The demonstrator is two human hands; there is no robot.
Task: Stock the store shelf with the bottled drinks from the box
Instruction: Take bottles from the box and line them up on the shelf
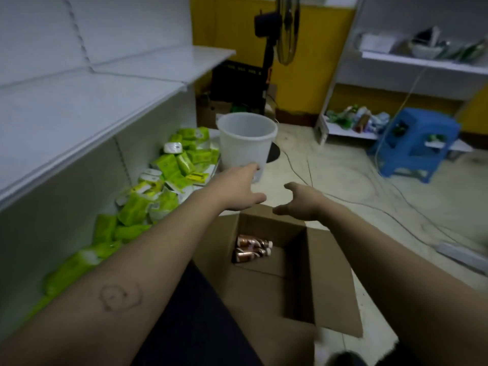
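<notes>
An open cardboard box [330, 281] sits on the floor in front of me. Two brown bottled drinks [252, 248] with white caps lie on their sides at its bottom, near the far left corner. My left hand [237, 188] reaches out over the box's far edge with fingers spread, its fingertips at the base of a white plastic bucket [245, 140]. My right hand [298, 200] hovers over the far rim of the box, fingers apart, holding nothing. The white store shelf [79, 112] runs along the left and is bare on top.
Green and white packets [158, 186] are piled on the bottom shelf at left. A black standing fan [277, 35] stands behind the bucket. A blue plastic stool [417, 143] and a second shelf unit [422, 59] stand at right. Cables and a power strip [462, 256] lie on the floor.
</notes>
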